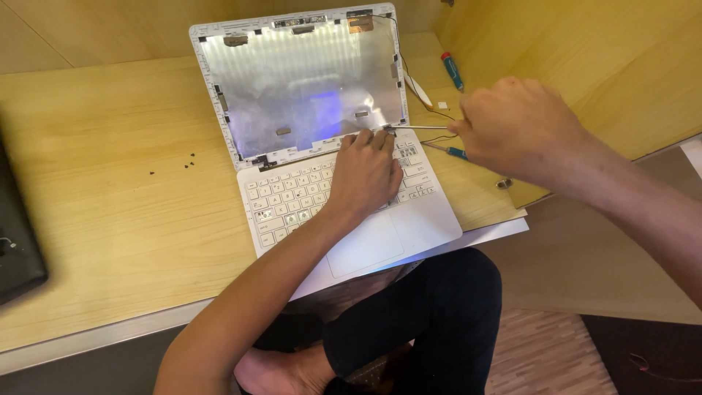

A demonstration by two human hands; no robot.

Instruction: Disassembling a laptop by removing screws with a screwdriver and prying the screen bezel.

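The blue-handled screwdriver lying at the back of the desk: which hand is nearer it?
Right. The right hand sits just in front of the blue-handled screwdriver, gripping another tool; the left hand rests farther off on the laptop keyboard.

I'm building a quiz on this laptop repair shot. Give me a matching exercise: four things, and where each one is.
Things:
1. left hand
2. right hand
3. small screws
4. blue screwdriver

Places:
A. loose on the desk, left of the laptop
B. resting on the keyboard
C. lying on the desk at the back, right of the lid
D. gripping a metal shaft aimed at the right hinge

Pairs: 1-B, 2-D, 3-A, 4-C
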